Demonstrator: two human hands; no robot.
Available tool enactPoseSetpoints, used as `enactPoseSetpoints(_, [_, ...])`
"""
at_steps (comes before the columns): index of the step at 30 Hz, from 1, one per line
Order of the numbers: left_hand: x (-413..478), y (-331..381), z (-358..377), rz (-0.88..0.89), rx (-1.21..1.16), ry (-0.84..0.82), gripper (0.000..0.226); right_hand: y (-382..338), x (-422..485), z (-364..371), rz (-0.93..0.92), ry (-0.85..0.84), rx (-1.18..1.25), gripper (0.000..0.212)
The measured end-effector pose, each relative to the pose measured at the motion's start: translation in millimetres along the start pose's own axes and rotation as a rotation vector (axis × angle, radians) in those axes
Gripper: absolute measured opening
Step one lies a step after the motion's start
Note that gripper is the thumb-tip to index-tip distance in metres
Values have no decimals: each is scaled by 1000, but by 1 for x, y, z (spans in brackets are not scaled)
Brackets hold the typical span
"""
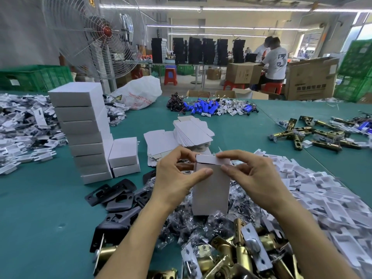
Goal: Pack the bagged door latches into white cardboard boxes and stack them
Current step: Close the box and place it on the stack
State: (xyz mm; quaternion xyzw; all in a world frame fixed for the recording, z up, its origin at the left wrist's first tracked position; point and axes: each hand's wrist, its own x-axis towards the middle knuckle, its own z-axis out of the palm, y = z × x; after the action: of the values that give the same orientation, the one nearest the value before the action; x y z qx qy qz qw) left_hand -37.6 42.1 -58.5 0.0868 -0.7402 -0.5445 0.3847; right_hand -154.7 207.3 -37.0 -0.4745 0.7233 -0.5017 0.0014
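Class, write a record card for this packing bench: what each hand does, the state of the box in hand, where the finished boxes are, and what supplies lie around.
Left hand: left hand grips the white box near its top
Right hand: right hand pinches the top flap
Box state: upright above the bagged latches, flap bent over
Finished boxes: tall stack on the green table, short stack beside it
Supplies: flat box blanks behind the hands; brass latches nearest the camera

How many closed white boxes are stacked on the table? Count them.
10: eight in the tall stack at the left, two in the short stack just right of its base. Others may be hidden behind them.
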Motion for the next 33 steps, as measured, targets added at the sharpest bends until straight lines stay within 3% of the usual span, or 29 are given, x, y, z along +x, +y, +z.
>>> enactPoseSetpoints(5, [0,2,-2,-64,-144,-20,24,2,1,-2,7,1,13,21])
enactPoseSetpoints(10, [1,2,-3,-101,-74,-61,31,3,1,-3,19,1,9,20])
enactPoseSetpoints(14, [0,3,-2,-98,-33,-57,25,3,4,0,3,44,8,21])
enactPoseSetpoints(22, [-1,7,-3,-83,-54,-29,22,-4,5,2,-55,149,-198,18])
enactPoseSetpoints(29, [-2,8,-3,-62,-58,-14,30,-11,3,-5,-59,114,-275,20])
enactPoseSetpoints(33, [-1,8,-4,-53,-73,-30,31,-17,3,-3,-71,129,-292,8])
